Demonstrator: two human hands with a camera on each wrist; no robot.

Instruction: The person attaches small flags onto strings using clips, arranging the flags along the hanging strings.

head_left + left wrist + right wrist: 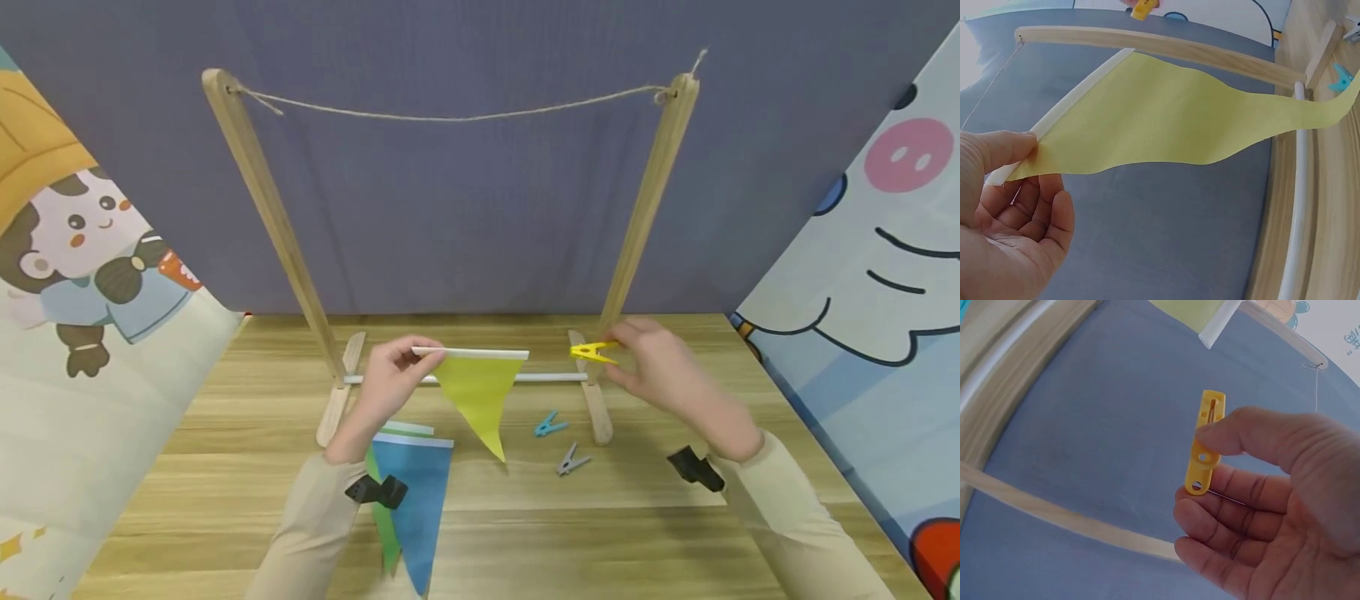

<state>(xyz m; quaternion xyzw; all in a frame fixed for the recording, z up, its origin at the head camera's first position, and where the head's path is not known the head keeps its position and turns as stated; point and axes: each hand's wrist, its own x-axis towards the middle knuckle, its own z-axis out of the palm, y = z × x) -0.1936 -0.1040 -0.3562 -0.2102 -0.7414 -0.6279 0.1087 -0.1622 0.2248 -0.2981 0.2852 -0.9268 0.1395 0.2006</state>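
Note:
Between thumb and fingers my left hand point(397, 375) pinches a yellow triangular pennant point(483, 387) by the left end of its white top strip. The pennant hangs point down above the table, its tip curling in the left wrist view. My right hand point(663, 367) holds a yellow clothespin point(592, 352), with the thumb on one side and fingers on the other, as the right wrist view shows. The clothespin is apart from the pennant, a little to its right. Behind and above both hands, a twine line point(450, 118) sags between two wooden posts.
The left post point(273, 217) and right post point(648, 200) stand on wooden feet, joined low down by a white rod point(551, 377). A blue clothespin point(551, 424) and a grey clothespin point(572, 460) lie on the table. A blue pennant point(415, 492) overlaps a green pennant point(384, 525) at front left.

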